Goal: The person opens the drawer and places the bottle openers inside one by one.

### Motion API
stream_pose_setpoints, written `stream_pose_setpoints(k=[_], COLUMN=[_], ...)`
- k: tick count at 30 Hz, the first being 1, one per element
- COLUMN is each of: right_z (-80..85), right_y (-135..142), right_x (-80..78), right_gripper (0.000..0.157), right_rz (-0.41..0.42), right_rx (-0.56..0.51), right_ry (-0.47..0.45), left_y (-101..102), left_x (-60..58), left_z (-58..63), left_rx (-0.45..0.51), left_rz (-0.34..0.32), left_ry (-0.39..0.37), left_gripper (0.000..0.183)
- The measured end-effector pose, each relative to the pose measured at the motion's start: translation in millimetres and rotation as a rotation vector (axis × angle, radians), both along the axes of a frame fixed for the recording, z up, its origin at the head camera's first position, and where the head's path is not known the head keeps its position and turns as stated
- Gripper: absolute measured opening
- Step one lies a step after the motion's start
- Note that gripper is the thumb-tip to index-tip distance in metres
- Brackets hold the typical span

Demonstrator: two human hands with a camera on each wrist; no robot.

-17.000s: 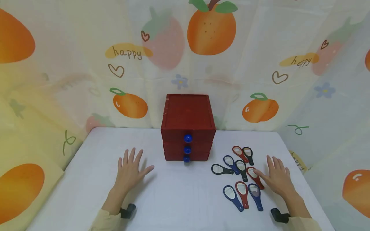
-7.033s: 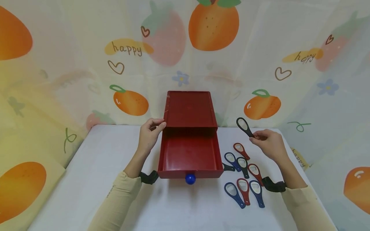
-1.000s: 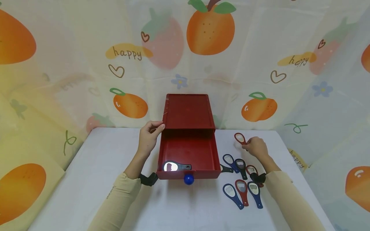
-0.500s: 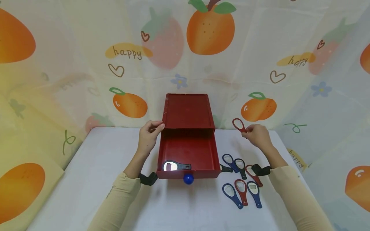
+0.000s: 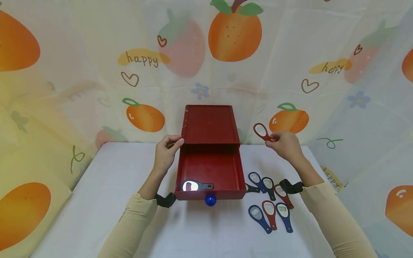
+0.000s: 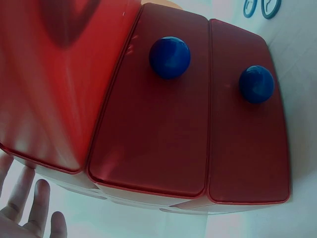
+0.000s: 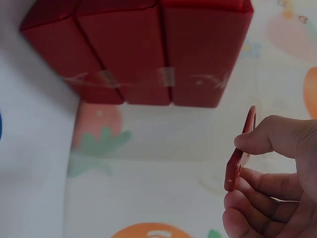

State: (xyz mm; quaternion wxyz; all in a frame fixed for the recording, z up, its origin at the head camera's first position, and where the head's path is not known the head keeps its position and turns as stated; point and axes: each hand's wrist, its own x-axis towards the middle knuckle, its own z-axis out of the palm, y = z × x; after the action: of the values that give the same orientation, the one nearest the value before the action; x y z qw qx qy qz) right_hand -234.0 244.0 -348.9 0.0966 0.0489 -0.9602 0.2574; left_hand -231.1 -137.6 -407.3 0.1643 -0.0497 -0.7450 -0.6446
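In the head view my right hand [image 5: 285, 145] pinches a small red hand mirror [image 5: 260, 131] by its handle, raised right of the drawer cabinet. The right wrist view shows this mirror [image 7: 237, 166] edge-on between thumb and fingers. My left hand [image 5: 166, 152] touches the left side of the dark red cabinet [image 5: 209, 123] near its front edge; the left wrist view shows its fingers [image 6: 37, 208] extended against that side. The top drawer [image 5: 222, 163] is pulled out. A black-handled mirror [image 5: 197, 185] lies across its front left corner.
Several blue, red and black mirrors [image 5: 269, 213] lie on the white table right of the drawer; one black mirror [image 5: 252, 188] is partly hidden by it. Two lower drawers with blue knobs [image 6: 170, 57] are closed. A fruit-print cloth [image 5: 96, 71] hangs behind.
Earlier the top drawer was pulled out and a black mirror was laid inside. Over the last second my right hand lifted the red mirror off the table, moving it up and slightly left. My left hand stayed.
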Motion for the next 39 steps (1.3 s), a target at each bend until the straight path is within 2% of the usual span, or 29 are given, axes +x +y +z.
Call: stream_pose_setpoints(k=[16,23,33,39], right_z=[27.6,34.9,46.6,50.4], right_y=[-19,-26,-39,-46], right_x=[12.9,15.0,24.2,27.9], right_gripper=[0.028,0.026,0.025,0.023], right_rz=[0.049,0.076,0.102,0.127], right_rx=[-0.028,-0.014,-0.012,-0.015], right_ry=[0.042,0.083,0.074,0.102], left_y=[0,0,0,0], left_x=[0.3,-0.1,0.7,1.4], left_z=[1.1,-0.2,0.9,1.1], left_rx=[-0.002,0.000,-0.004,-0.004], left_rz=[-0.003,-0.012,-0.010,-0.011], left_ry=[-0.008,0.002,-0.001,-0.004], left_gripper=[0.028,0.027,0.028,0.028])
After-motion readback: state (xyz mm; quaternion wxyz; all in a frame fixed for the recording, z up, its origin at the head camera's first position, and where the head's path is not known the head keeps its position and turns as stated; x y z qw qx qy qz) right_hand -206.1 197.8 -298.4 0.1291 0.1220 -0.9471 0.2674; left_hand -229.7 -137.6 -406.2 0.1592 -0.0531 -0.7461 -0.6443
